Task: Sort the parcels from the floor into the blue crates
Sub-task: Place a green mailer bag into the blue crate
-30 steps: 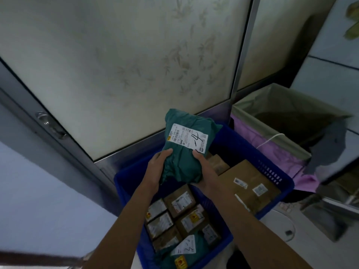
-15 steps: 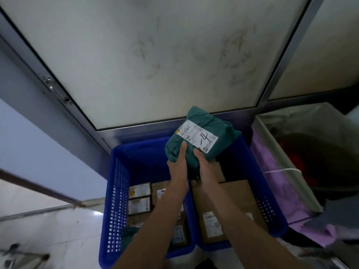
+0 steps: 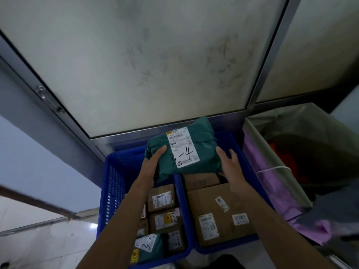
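A soft green parcel (image 3: 204, 140) with a white label marked "3-4" is held over the far end of two blue crates. My left hand (image 3: 150, 166) grips its left edge, thumb on top. My right hand (image 3: 230, 164) holds its right edge with fingers fairly straight along the side. The left blue crate (image 3: 111, 191) holds several small brown boxes and a green bag. The right blue crate (image 3: 250, 171) holds a large brown box (image 3: 219, 206) and a smaller one behind it.
A frosted glass door (image 3: 155, 65) in a metal frame rises right behind the crates. A bin lined with grey and purple bags (image 3: 275, 171) stands to the right. Pale tiled floor (image 3: 38, 239) lies to the left.
The parcel has turned so its label faces me squarely, and my hands have spread apart to its two sides. It sits lower, over the divide between the crates.
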`<state>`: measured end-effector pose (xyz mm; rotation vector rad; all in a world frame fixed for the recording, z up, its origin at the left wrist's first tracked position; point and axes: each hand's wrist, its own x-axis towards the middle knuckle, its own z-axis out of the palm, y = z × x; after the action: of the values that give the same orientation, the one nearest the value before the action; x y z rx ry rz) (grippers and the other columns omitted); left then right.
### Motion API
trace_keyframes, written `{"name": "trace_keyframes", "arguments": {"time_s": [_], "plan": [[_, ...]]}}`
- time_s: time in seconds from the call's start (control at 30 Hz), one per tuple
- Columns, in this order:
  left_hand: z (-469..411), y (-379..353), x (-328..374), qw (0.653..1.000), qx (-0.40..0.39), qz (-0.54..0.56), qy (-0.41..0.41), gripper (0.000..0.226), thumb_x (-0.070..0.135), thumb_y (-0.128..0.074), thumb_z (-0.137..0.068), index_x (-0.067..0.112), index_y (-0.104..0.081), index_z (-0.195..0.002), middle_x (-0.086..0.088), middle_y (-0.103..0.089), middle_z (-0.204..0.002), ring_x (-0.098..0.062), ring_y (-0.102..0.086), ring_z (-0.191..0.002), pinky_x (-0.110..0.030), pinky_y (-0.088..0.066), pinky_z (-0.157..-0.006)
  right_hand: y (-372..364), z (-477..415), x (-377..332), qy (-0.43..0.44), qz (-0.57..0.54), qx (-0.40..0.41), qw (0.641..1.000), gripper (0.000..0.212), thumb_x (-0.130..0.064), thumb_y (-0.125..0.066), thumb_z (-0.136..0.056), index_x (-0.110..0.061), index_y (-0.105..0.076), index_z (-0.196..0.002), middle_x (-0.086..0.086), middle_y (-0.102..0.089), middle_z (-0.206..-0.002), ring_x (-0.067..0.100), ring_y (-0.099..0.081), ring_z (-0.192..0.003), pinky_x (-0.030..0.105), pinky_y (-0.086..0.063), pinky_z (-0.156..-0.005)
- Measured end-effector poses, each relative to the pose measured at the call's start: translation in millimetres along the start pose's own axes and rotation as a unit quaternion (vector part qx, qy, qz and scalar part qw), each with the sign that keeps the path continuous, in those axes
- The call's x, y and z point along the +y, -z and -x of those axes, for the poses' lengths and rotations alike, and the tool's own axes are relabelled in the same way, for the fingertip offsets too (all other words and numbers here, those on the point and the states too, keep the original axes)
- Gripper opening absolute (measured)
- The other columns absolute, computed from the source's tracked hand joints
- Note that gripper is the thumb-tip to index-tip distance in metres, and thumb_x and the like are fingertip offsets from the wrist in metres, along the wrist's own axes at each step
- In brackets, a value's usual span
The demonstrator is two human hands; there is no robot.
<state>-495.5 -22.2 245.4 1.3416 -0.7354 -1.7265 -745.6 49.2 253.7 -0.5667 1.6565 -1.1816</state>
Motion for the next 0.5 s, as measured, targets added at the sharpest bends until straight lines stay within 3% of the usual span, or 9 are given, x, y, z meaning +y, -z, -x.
{"name": "trace_keyframes", "arguments": {"time_s": [0.13, 0.27, 0.37, 0.43, 0.5], "plan": [[-3, -21, -8, 0.999, -0.005, -0.036, 0.0, 0.072, 0.048, -0.088, -0.062, 0.008, -0.07, -0.119, -0.013, -0.076, -0.109, -0.032, -0.073, -0.101, -0.051, -0.056, -0.094, 16, -2, -7, 0.021, 0.039, -0.054, 0.998, 0.059, -0.051, -0.052, -0.1, -0.027, -0.04, -0.152, 0.001, -0.053, -0.136, 0.013, -0.056, -0.107, 0.027, -0.043, -0.089], [-16, -58, -13, 0.998, 0.056, -0.016, -0.018, 0.095, 0.061, -0.09, -0.052, 0.004, -0.064, -0.124, -0.016, -0.074, -0.112, -0.032, -0.075, -0.096, -0.049, -0.06, -0.087, 35, -24, -12, 0.024, 0.053, -0.076, 0.995, 0.046, -0.042, -0.049, -0.104, -0.022, -0.048, -0.146, -0.002, -0.059, -0.124, -0.002, -0.056, -0.089, 0.015, -0.044, -0.069], [-32, -91, -13, 0.988, 0.15, -0.019, -0.041, 0.118, 0.073, -0.083, -0.055, 0.001, -0.039, -0.138, -0.012, -0.065, -0.12, -0.025, -0.07, -0.098, -0.043, -0.061, -0.087, 55, -53, -27, 0.026, 0.063, -0.083, 0.994, 0.043, -0.038, -0.05, -0.104, -0.026, -0.048, -0.145, -0.003, -0.058, -0.122, 0.001, -0.057, -0.09, 0.018, -0.045, -0.069], [-43, -119, -12, 0.977, 0.204, -0.033, -0.054, 0.105, 0.07, -0.074, -0.071, 0.002, -0.032, -0.138, -0.007, -0.058, -0.116, -0.02, -0.064, -0.099, -0.04, -0.057, -0.092, 69, -77, -36, 0.035, 0.074, -0.092, 0.992, 0.041, -0.036, -0.051, -0.104, -0.028, -0.049, -0.144, -0.003, -0.058, -0.121, 0.006, -0.058, -0.094, 0.022, -0.047, -0.072], [-57, -143, -14, 0.969, 0.241, -0.039, -0.051, 0.092, 0.07, -0.07, -0.076, 0.004, -0.036, -0.131, -0.005, -0.057, -0.112, -0.019, -0.062, -0.098, -0.039, -0.055, -0.092, 83, -104, -42, 0.042, 0.096, -0.105, 0.989, 0.039, -0.033, -0.052, -0.104, -0.027, -0.051, -0.142, -0.002, -0.06, -0.124, 0.012, -0.061, -0.1, 0.025, -0.049, -0.079]]}}
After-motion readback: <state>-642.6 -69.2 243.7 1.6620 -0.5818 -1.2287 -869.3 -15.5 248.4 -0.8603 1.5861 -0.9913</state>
